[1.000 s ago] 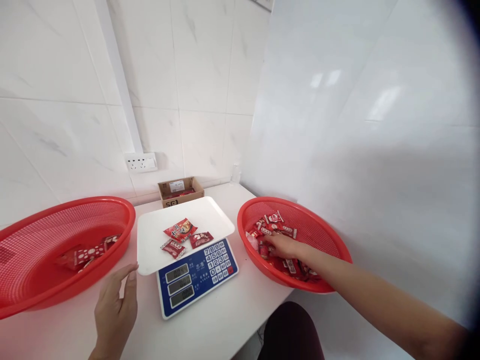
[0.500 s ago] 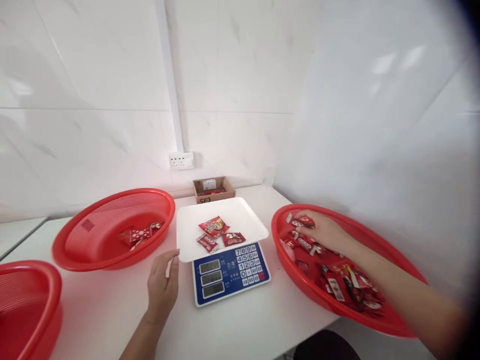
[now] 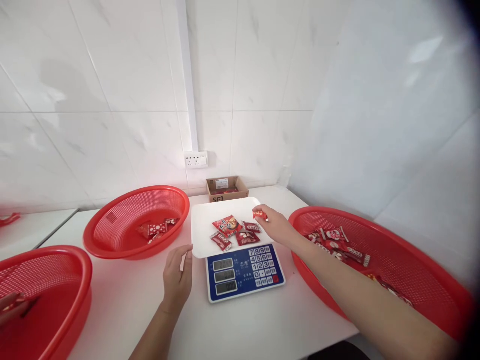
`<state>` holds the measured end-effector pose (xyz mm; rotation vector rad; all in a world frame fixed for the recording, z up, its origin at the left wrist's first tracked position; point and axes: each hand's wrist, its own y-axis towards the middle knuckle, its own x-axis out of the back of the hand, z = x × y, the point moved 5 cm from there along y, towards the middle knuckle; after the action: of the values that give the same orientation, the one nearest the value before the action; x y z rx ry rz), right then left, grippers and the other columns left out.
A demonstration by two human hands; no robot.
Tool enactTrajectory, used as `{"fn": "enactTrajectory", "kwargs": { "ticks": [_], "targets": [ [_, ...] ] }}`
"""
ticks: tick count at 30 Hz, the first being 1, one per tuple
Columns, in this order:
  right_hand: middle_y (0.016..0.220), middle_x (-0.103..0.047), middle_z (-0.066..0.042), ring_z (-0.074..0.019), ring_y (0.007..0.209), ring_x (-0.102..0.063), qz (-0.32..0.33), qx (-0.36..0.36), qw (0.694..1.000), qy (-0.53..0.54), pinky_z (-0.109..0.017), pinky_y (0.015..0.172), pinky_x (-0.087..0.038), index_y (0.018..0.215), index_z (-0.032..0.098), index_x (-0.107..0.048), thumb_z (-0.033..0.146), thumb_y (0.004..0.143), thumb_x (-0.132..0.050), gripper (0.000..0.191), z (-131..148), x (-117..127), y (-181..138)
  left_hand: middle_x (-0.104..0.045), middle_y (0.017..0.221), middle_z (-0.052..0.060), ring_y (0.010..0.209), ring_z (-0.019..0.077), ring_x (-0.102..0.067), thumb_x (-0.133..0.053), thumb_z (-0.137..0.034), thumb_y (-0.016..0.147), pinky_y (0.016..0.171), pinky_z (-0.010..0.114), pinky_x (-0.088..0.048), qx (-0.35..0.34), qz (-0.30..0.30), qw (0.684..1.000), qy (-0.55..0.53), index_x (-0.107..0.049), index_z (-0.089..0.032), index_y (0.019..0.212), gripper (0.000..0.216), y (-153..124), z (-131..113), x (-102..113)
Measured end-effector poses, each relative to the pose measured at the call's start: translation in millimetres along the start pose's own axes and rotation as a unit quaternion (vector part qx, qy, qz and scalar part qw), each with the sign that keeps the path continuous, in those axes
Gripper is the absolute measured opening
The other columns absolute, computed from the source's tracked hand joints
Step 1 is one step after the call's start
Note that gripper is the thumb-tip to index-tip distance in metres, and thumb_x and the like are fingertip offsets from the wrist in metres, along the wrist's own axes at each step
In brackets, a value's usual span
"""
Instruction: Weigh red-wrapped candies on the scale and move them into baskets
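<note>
Worktop (image 3: pixel 243 325) stretches between the scale (image 3: pixel 245 272) and the red basket (image 3: pixel 408 265) on its right, with wider room in front, up to a near edge slanting across the lower right. The right hand (image 3: pixel 275 226) pinches a small red packet (image 3: pixel 259 215) over the right rim of the white tray (image 3: pixel 202 222), where four packets (image 3: pixel 228 226) lie. The left hand (image 3: pixel 177 272), loosely parted and holding nothing, sits at the tray's near-left corner; contact is unclear.
</note>
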<state>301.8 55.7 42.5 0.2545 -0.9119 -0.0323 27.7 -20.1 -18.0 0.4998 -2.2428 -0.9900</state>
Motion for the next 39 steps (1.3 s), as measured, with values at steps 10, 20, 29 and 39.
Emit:
{"fn": "enactTrajectory", "kwargs": {
  "ticks": [10, 20, 29, 39],
  "targets": [
    [0.129, -0.051, -0.003, -0.0179, 0.118, -0.046, 0.006, 0.069, 0.994, 0.089, -0.036, 0.099, -0.038, 0.121, 0.026, -0.051, 0.027, 0.083, -0.044, 0.038, 17.8, -21.0, -21.6, -0.063, 0.09, 0.006, 0.088, 0.0185, -0.058, -0.043, -0.023, 0.087, 0.076, 0.032, -0.048, -0.001, -0.004, 1.0, -0.004, -0.057, -0.018, 0.095, 0.016, 0.4, -4.5, 1.5],
    [0.087, -0.066, -0.008, -0.0206, 0.079, -0.062, -0.065, -0.064, 0.979, 0.182, -0.033, 0.074, -0.052, 0.096, 0.023, -0.059, 0.046, 0.081, -0.047, 0.031, -21.3, -48.0, -144.7, -0.062, 0.09, 0.006, 0.089, 0.0182, -0.057, -0.043, -0.023, 0.088, 0.078, 0.034, -0.047, 0.011, 0.008, 1.0, -0.015, -0.057, -0.018, 0.096, 0.016, -0.5, -4.8, -1.9],
    [0.083, -0.068, -0.005, -0.0199, 0.077, -0.064, 0.041, -0.091, 0.983, 0.156, -0.031, 0.068, -0.053, 0.095, 0.026, -0.061, 0.045, 0.082, -0.046, 0.028, -55.2, -99.1, -192.1, -0.063, 0.09, 0.006, 0.088, 0.0178, -0.057, -0.042, -0.023, 0.088, 0.079, 0.034, -0.046, 0.009, 0.013, 1.0, -0.009, -0.057, -0.019, 0.095, 0.017, -1.1, -5.4, -3.9],
    [0.09, -0.068, -0.005, -0.0198, 0.08, -0.064, 0.05, -0.015, 0.991, 0.12, -0.031, 0.068, -0.053, 0.097, 0.025, -0.061, 0.037, 0.085, -0.042, 0.025, -44.6, -96.4, -190.4, -0.06, 0.094, 0.007, 0.093, 0.0188, -0.055, -0.044, -0.02, 0.087, 0.082, 0.035, -0.046, -0.04, 0.028, 0.999, 0.017, -0.056, -0.019, 0.101, 0.018, -0.7, -26.8, -7.1]
  ]
}}
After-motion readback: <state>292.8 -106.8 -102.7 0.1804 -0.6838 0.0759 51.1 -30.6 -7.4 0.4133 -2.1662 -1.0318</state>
